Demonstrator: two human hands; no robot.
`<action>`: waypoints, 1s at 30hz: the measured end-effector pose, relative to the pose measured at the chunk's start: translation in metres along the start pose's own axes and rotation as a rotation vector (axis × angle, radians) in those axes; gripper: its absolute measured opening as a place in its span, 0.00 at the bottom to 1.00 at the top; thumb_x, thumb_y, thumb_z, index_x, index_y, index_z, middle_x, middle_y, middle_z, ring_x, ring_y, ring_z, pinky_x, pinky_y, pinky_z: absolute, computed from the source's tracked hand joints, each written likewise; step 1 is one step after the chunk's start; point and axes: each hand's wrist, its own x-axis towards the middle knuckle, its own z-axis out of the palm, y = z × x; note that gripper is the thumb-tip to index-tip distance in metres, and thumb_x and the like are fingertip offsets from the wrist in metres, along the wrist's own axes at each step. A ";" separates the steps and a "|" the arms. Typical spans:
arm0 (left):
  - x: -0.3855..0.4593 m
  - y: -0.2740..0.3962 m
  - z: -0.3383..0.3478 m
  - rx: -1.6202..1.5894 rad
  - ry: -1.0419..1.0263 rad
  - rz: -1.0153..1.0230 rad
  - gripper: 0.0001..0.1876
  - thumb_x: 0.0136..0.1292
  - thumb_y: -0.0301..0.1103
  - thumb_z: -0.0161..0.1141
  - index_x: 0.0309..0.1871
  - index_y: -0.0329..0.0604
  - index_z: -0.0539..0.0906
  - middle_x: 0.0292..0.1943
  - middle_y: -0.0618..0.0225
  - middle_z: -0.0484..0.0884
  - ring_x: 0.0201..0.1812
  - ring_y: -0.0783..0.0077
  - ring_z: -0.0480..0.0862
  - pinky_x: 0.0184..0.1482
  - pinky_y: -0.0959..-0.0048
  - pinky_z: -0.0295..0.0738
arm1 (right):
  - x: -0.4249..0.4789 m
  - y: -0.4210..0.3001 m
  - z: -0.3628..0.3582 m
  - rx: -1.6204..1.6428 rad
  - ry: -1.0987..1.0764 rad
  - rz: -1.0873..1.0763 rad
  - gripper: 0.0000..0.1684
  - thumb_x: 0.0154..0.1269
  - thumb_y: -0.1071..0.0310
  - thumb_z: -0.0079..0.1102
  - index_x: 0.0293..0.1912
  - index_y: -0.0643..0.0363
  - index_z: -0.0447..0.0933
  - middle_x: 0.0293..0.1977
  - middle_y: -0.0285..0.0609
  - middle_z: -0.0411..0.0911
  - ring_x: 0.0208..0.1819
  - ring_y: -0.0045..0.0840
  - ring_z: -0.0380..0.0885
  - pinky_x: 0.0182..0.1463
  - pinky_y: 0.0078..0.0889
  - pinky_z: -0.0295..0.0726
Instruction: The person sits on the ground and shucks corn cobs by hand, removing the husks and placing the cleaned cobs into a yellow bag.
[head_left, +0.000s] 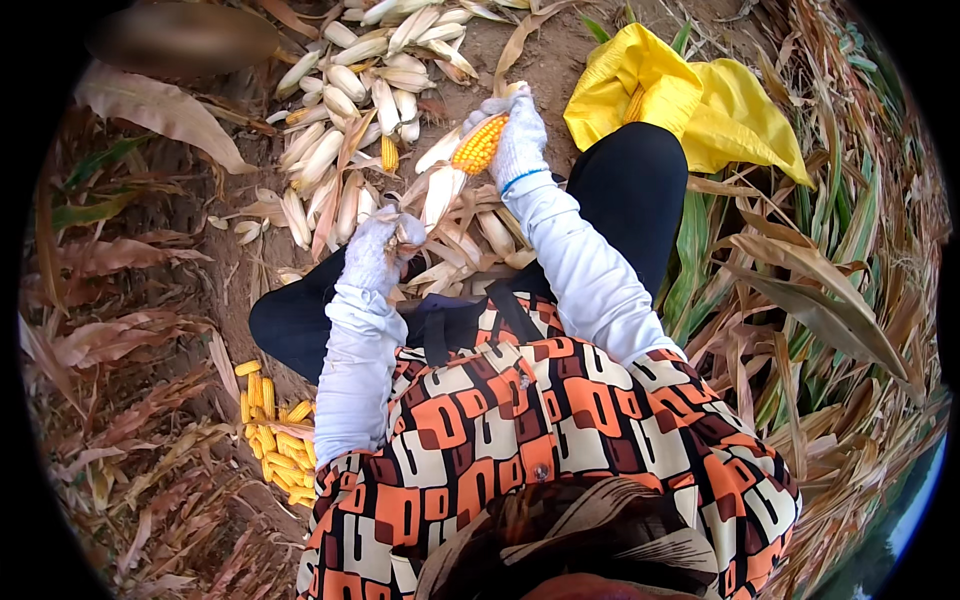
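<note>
My right hand (519, 139), in a whitish knitted glove, grips a partly bared ear of corn (481, 144). Its yellow kernels point down and left, and pale husk (442, 191) hangs below the tip. Lower and to the left, my left hand (384, 244), gloved alike, is curled with dry husk shreds at its fingers; whether it grips the hanging husk I cannot tell. Ears still in their pale husks (345, 90) lie heaped on the soil beyond my hands. Loose husks (450, 259) lie between my legs.
Bare yellow cobs (281, 442) are piled on the ground at my left side. A yellow plastic sack (675, 97) with corn in its mouth lies beyond my right knee. Dry corn stalks and leaves (817, 300) cover the right side; more dry leaves (112, 337) lie left.
</note>
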 end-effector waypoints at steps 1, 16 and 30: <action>0.001 0.000 -0.004 0.159 0.086 -0.047 0.17 0.72 0.42 0.59 0.52 0.36 0.80 0.39 0.58 0.85 0.37 0.64 0.85 0.33 0.64 0.83 | 0.000 0.002 -0.001 -0.040 -0.037 -0.041 0.23 0.80 0.48 0.47 0.33 0.55 0.69 0.23 0.41 0.73 0.20 0.33 0.73 0.27 0.40 0.79; 0.063 -0.027 0.076 1.197 0.268 0.058 0.32 0.56 0.52 0.69 0.59 0.42 0.80 0.53 0.49 0.85 0.56 0.49 0.84 0.59 0.59 0.77 | -0.039 0.021 0.009 -0.443 -0.224 -0.179 0.22 0.80 0.50 0.47 0.46 0.61 0.76 0.26 0.41 0.76 0.25 0.33 0.79 0.32 0.36 0.85; 0.064 -0.027 0.100 1.395 0.285 -0.084 0.28 0.62 0.55 0.63 0.57 0.44 0.83 0.53 0.46 0.85 0.56 0.45 0.84 0.59 0.55 0.78 | -0.006 0.033 -0.027 -0.748 -0.267 -0.211 0.23 0.79 0.52 0.48 0.45 0.64 0.79 0.31 0.46 0.81 0.24 0.29 0.79 0.30 0.33 0.81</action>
